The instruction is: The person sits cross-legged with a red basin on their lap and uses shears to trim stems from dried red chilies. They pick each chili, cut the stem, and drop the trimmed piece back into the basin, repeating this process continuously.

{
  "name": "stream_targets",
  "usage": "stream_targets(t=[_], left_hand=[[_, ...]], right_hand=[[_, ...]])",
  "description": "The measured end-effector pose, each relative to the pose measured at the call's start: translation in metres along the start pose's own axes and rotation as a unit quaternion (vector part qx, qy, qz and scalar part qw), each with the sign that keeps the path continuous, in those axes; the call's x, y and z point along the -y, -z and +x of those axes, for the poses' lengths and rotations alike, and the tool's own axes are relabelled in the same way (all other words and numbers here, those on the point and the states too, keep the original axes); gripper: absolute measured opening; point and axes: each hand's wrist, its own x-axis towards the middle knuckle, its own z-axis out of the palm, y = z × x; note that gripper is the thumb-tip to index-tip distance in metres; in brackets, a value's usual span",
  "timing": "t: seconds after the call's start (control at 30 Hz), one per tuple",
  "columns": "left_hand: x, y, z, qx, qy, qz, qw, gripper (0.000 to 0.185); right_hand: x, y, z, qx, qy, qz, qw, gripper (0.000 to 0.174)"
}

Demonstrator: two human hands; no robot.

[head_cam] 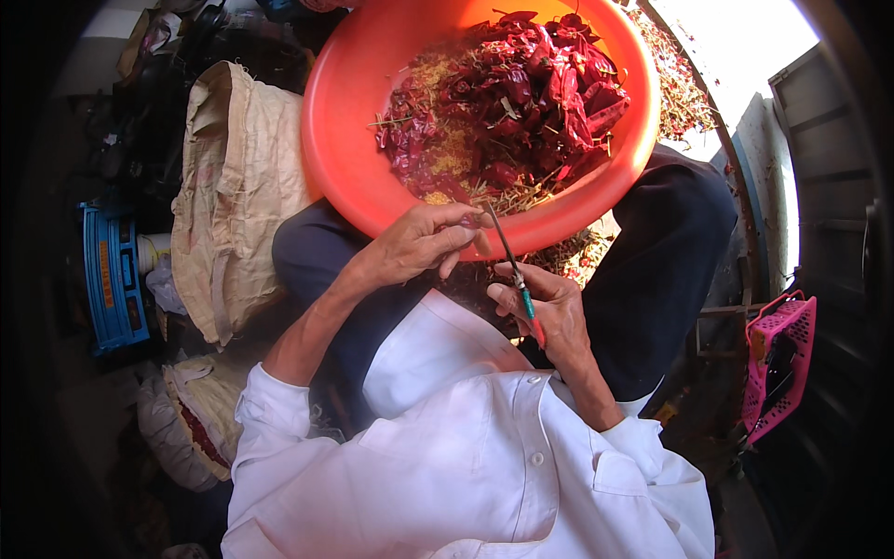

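Observation:
Between its thumb and fingers, my left hand pinches a dried red chili pepper over the near rim of an orange-red plastic basin. A pair of scissors, its handle wrapped in green and red, sits in my right hand. Its blade tips point up beside the pepper's end; whether they touch it I cannot tell. Inside the basin, a heap of dried red chilies fills the right side. Yellow seeds and cut pepper pieces lie to the left, with loose stems near the front.
A beige woven sack stands left of the basin, beside a blue plastic crate. Another sack with red contents lies lower left. Stem scraps cover ground beyond the basin and between my legs. At right is a pink perforated basket.

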Motion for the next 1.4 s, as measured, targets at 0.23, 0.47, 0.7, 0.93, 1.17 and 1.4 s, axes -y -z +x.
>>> stream_targets(t=[0.23,0.47,0.7,0.93,1.17,1.4], left_hand=[[0.000,0.000,-0.002,-0.023,-0.014,0.024,0.999,0.028],[-0.001,-0.003,-0.004,-0.047,-0.003,0.086,0.995,0.024],[0.010,-0.009,-0.001,-0.067,0.018,0.121,0.990,0.024],[0.022,-0.005,0.006,-0.030,0.026,0.016,0.999,0.033],[0.030,-0.022,0.017,-0.028,-0.033,-0.159,0.986,0.040],[0.026,0.020,0.024,-0.101,-0.002,-0.019,0.995,0.034]], right_hand=[[-0.001,-0.006,-0.001,-0.060,0.131,-0.221,0.965,0.039],[0.004,-0.009,-0.002,-0.073,0.148,-0.245,0.955,0.038],[-0.007,-0.009,0.009,-0.083,0.169,-0.277,0.942,0.035],[-0.001,0.005,0.010,0.050,-0.036,-0.030,0.998,0.032],[-0.007,0.012,0.014,0.160,-0.060,0.294,0.940,0.031],[-0.015,0.009,0.018,0.080,-0.112,0.433,0.891,0.039]])
